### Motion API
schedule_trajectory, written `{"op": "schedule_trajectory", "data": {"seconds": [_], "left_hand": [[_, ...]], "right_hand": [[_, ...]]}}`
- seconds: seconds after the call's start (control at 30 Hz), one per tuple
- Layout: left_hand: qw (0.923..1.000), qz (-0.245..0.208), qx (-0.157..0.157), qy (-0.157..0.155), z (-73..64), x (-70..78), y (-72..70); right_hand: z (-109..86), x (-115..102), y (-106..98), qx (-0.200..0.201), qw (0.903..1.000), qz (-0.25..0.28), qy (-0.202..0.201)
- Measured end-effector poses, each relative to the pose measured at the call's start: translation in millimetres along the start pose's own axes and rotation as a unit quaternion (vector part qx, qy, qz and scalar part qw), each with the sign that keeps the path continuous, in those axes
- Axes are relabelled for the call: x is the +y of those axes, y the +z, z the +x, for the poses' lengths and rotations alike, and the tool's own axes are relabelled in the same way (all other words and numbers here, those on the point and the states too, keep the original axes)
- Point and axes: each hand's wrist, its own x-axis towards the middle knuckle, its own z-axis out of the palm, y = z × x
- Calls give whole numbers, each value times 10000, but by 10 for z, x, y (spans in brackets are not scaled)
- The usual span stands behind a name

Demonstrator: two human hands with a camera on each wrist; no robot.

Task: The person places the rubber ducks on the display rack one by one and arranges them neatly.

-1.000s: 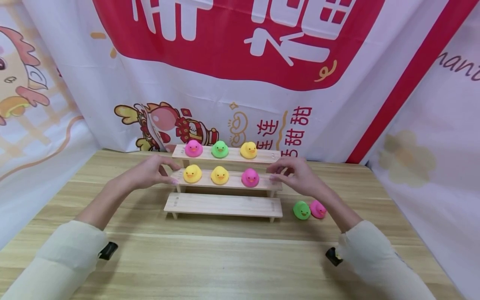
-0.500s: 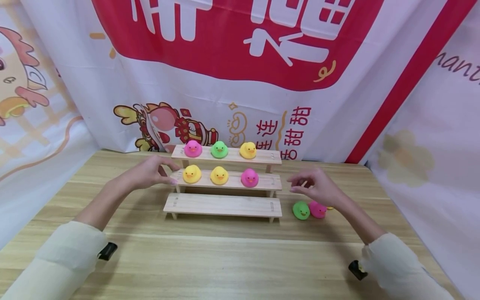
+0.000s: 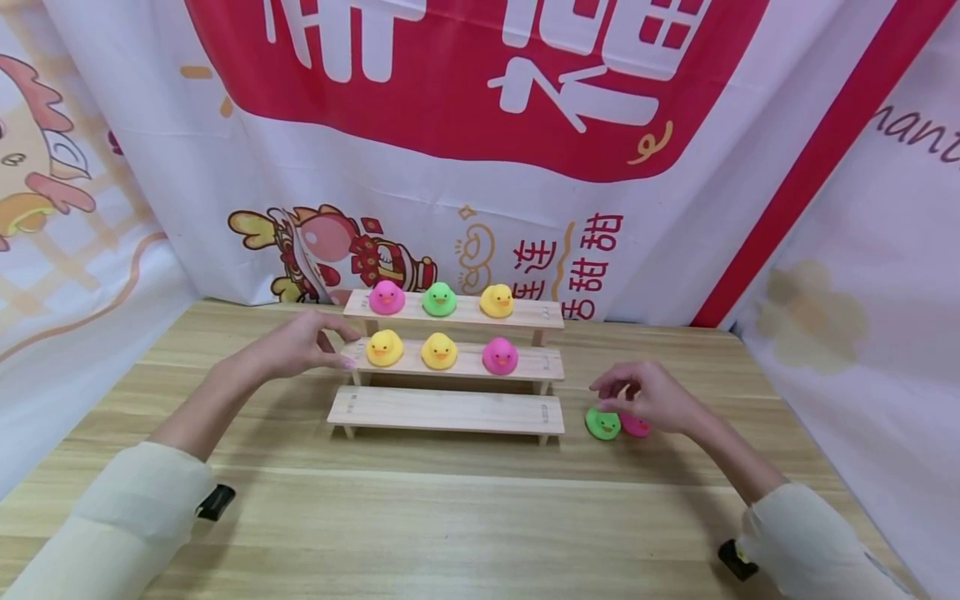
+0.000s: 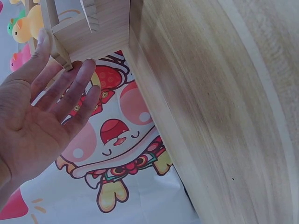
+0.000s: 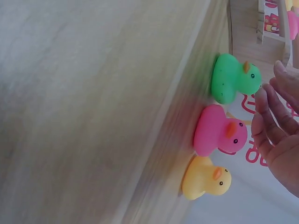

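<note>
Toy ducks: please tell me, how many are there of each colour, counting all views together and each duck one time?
Yellow ducks: 4 (one shows only in the right wrist view)
Pink ducks: 3
Green ducks: 2
Total: 9

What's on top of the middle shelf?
On the middle shelf sit a yellow duck, another yellow duck and a pink duck. They hide what's right under them, and the left hand covers part of one end.

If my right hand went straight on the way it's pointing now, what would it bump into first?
Probably the green duck on the table; in the right wrist view, your right hand points towards it, though depth between them is hard to judge.
</note>
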Motion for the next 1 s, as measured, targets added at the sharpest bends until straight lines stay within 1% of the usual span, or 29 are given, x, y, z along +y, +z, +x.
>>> {"op": "schedule_trajectory", "data": {"seconds": [0.2,0.4,0.53,0.73,1.0], "left_hand": [[10000,-10,16,13,-5,-1,7],[9999,-53,3,98,-8,-1,9],[9999,-55,-10,87,-10,-2,6],[10000,-48,6,31,-7,-8,9],[9999,-114,-4,126,-10,-19,10]], "right_hand": [[-44,59,8,-97,9999,-21,94],[-67,99,32,-278,9995,-134,-60],[-74,118,57,-348,9990,-258,-63],[-73,114,62,-397,9987,-330,-1],[-56,88,44,-471,9983,-314,107]]}}
